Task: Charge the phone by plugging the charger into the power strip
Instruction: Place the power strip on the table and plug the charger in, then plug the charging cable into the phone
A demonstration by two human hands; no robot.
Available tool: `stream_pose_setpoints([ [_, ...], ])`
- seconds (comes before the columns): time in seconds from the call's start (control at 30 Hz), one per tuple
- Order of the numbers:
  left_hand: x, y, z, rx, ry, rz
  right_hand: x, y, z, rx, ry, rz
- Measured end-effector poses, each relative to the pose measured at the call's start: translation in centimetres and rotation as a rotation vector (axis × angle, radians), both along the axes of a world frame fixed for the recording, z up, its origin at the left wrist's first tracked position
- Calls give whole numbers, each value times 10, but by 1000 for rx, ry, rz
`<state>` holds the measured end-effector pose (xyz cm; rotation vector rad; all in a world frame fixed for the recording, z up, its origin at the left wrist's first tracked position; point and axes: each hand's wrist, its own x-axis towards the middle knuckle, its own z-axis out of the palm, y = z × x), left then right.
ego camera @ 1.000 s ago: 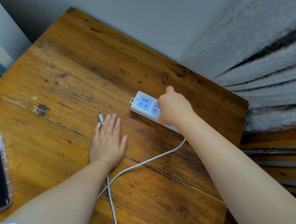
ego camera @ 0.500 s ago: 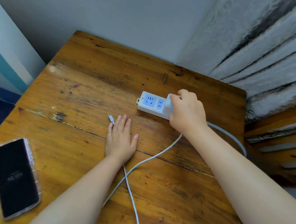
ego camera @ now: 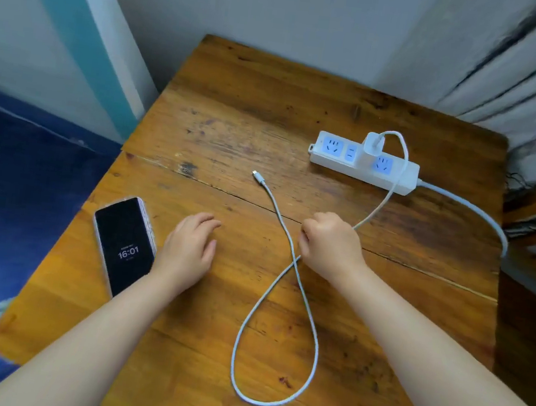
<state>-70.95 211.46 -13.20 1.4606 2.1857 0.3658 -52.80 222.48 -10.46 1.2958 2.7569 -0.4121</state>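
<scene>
A white charger (ego camera: 371, 147) stands plugged into the white power strip (ego camera: 363, 162) at the table's back right. Its white cable (ego camera: 279, 340) arcs off the charger, passes under my right hand, loops near the front and ends in a free connector (ego camera: 256, 174) mid-table. The phone (ego camera: 124, 245) lies face up at the left edge, its screen showing 16:01. My left hand (ego camera: 189, 250) rests flat just right of the phone, fingers apart, holding nothing. My right hand (ego camera: 329, 245) is loosely curled over the cable; whether it grips the cable is unclear.
The wooden table (ego camera: 237, 113) fills a corner with a grey wall behind and a curtain (ego camera: 531, 84) at the right. The strip's thick grey cord (ego camera: 477, 210) runs off the right edge. Blue floor (ego camera: 4, 202) lies to the left.
My right hand has let go of the plugged-in charger and drawn back over the cable. My left hand has shifted left, off the connector end and toward the phone.
</scene>
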Motion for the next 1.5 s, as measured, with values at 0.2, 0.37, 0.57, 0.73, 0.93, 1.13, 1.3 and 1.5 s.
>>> stream_pose_setpoints([
  [0.2, -45, -61, 5, -31, 270, -286, -42, -35, -28, -150, 50, -121],
  [0.37, -75, -75, 4, -383, 505, -580, -63, -26, -36, -98, 72, -280],
  [0.57, -88, -67, 7, -575, 672, -769, -70, -26, -34, -168, 51, -149],
  [0.73, -93, -59, 9, -587, 709, -878, -56, -40, -28, -97, -128, -49],
  [0.93, -91, -60, 3, -565, 755, -943, -90, -38, -36, -54, 23, -58],
  [1.13, -102, -61, 2, -510, 677, -973, -89, -56, -54, -31, 195, 27],
  [1.3, -86, -62, -1, -466, 497, -813, -74, -73, -50, -143, 277, -62],
  [1.5, -72, -61, 7, -140, 272, -527, -38, -88, -16, -212, 462, -131],
])
